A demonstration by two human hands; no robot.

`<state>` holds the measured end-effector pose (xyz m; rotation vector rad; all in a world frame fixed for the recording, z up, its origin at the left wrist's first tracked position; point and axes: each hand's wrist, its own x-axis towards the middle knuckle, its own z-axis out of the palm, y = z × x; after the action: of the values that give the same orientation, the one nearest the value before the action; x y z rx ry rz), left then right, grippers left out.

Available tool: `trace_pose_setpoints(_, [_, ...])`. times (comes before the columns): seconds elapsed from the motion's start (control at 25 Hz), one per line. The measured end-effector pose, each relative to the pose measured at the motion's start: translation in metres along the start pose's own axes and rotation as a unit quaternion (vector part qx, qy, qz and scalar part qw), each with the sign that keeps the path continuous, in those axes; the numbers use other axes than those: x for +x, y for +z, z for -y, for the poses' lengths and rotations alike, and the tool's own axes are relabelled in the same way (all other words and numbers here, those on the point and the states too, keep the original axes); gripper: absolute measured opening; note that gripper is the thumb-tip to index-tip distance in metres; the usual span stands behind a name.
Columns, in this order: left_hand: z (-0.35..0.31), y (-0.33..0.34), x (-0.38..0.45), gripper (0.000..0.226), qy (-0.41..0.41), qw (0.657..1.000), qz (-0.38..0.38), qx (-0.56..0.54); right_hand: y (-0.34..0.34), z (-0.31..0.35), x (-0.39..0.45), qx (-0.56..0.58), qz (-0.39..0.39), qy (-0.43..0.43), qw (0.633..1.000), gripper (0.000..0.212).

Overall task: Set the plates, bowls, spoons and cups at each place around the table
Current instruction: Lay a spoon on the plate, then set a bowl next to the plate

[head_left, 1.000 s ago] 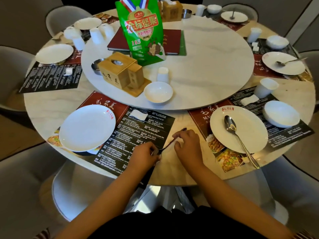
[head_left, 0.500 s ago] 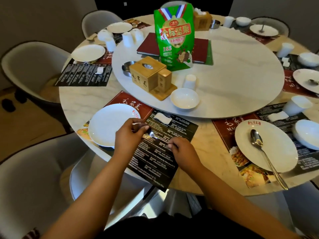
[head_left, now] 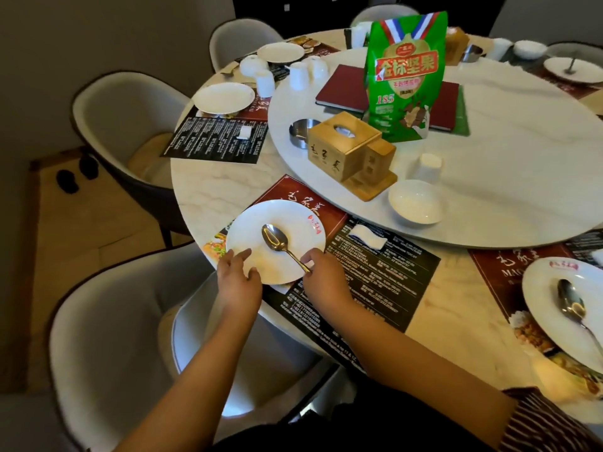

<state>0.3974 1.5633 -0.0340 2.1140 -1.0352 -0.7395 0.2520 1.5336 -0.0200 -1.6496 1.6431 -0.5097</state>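
Observation:
A white plate [head_left: 254, 230] lies on the red and black placemat [head_left: 385, 272] at the near place. A metal spoon [head_left: 275, 239] rests on it, bowl up and away from me. My right hand [head_left: 321, 275] pinches the end of the spoon's handle at the plate's near right rim. My left hand [head_left: 236, 275] is over the plate's near edge, fingers spread, holding nothing. A white bowl [head_left: 416, 202] and an upturned white cup [head_left: 427, 168] stand on the turntable [head_left: 505, 177] just beyond this place.
A wooden tissue box [head_left: 346, 145], a green snack bag [head_left: 406, 76] and red menus [head_left: 346, 89] sit on the turntable. To the right is a plate with a spoon [head_left: 574, 308]. Further plates [head_left: 223, 97] and cups [head_left: 298, 75] stand at the far left. Grey chairs [head_left: 107, 337] ring the table.
The spoon went from my hands at the table edge onto the near plate. My left hand let go and opened. My view swung left.

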Motion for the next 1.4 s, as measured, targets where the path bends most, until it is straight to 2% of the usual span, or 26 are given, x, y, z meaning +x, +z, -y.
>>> trace_pose_setpoints(0.24, [0.008,-0.004,0.008,0.035,0.04,0.999,-0.004,0.01,0.013,0.008,0.0,0.036,-0.029,0.031,0.998,0.026])
trace_pose_setpoints(0.36, [-0.003,0.0,0.005,0.027,0.095,0.995,-0.021,0.01,0.016,0.008,-0.003,0.023,-0.029,0.045,0.998,0.026])
trace_pose_setpoints(0.56, [-0.035,0.013,0.004,0.025,0.155,0.987,0.033,-0.038,-0.003,-0.006,-0.003,0.067,-0.057,0.059,0.994,0.016])
trace_pose_setpoints(0.68, [-0.063,0.032,0.004,0.026,0.167,0.98,0.089,-0.063,-0.036,-0.023,0.002,0.1,-0.148,0.09,0.98,0.016])
trace_pose_setpoints(0.84, [-0.108,0.072,0.006,0.024,0.192,0.969,0.127,-0.094,-0.093,-0.054,0.016,0.115,-0.311,0.098,0.938,0.016])
trace_pose_setpoints(0.96, [-0.146,0.11,0.011,0.03,0.173,0.96,0.178,-0.126,-0.13,-0.083,0.033,0.149,-0.37,0.129,0.908,0.027])
trace_pose_setpoints(1.04, [-0.168,0.133,0.014,0.034,0.153,0.956,0.218,-0.123,-0.148,-0.098,0.048,0.174,-0.354,0.144,0.908,0.041])
trace_pose_setpoints(1.12, [-0.183,0.152,0.016,0.039,0.139,0.951,0.247,-0.126,-0.161,-0.106,0.064,0.18,-0.307,0.151,0.922,0.049])
trace_pose_setpoints(1.24, [-0.191,0.169,0.018,0.043,0.131,0.954,0.243,-0.117,-0.175,-0.11,0.083,0.17,-0.243,0.164,0.941,0.044])
trace_pose_setpoints(1.4, [-0.187,0.165,0.019,0.041,0.124,0.959,0.225,-0.123,-0.177,-0.109,0.078,0.197,-0.23,0.163,0.939,0.044])
